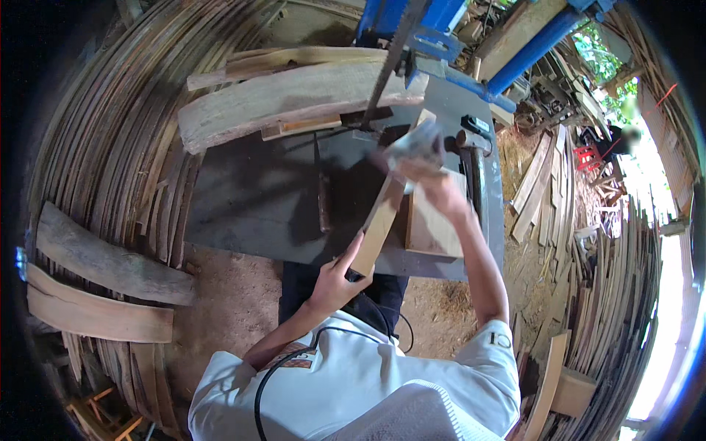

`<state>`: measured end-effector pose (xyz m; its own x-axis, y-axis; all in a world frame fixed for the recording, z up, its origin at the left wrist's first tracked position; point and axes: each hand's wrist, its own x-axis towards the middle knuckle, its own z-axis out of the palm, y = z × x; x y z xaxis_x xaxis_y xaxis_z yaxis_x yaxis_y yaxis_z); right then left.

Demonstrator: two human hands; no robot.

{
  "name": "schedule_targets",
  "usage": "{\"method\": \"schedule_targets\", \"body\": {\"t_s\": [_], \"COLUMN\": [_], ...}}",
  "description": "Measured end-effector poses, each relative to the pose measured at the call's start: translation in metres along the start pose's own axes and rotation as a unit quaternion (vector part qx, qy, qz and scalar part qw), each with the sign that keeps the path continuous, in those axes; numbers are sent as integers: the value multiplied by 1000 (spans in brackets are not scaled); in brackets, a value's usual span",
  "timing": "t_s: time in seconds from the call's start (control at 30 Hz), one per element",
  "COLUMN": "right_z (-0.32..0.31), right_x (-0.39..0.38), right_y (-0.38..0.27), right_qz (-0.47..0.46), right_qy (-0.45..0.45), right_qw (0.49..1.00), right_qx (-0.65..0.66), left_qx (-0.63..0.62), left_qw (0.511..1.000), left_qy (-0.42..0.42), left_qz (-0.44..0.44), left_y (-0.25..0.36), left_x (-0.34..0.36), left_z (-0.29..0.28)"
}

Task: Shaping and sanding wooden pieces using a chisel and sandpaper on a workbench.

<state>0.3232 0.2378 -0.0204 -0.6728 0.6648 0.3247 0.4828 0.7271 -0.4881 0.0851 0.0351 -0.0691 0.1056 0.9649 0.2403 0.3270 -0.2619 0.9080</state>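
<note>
A narrow wooden piece [375, 235] runs from near me toward the bandsaw blade [389, 73], my left hand [337, 287] gripping its near end. Over its far part, my right hand [437, 189] grips a motion-blurred grey metallic object [415, 145] that I cannot make out clearly. Beside the piece, a pale board [437, 224] lies on the dark saw table [243, 213]. A thin bar [322, 191] lies left of the piece, and a hammer [474, 143] with a small black object [475, 123] sits at the right edge.
Long pale planks [276, 103] lie across the back of the table, below the saw's blue frame [507, 62]. Tall stacks of boards [110, 125] line both sides. A person [614, 143] is far right by a red chair [588, 158]. A cable hangs across my body.
</note>
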Motion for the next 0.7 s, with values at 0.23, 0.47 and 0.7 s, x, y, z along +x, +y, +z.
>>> {"method": "schedule_targets", "body": {"t_s": [0.23, 0.47, 0.7], "right_z": [-5, 11, 4], "right_x": [5, -9, 1], "right_y": [4, -58, -19], "right_qz": [13, -93, 22], "right_qy": [-15, -97, 3], "right_qw": [1000, 990, 999], "right_qx": [23, 40, 35], "left_qx": [26, 103, 18], "left_qw": [999, 988, 1000], "left_qy": [16, 65, 2], "left_qz": [20, 99, -1], "left_y": [-4, -7, -4], "left_x": [-4, 4, 5], "left_z": [3, 3, -1]}}
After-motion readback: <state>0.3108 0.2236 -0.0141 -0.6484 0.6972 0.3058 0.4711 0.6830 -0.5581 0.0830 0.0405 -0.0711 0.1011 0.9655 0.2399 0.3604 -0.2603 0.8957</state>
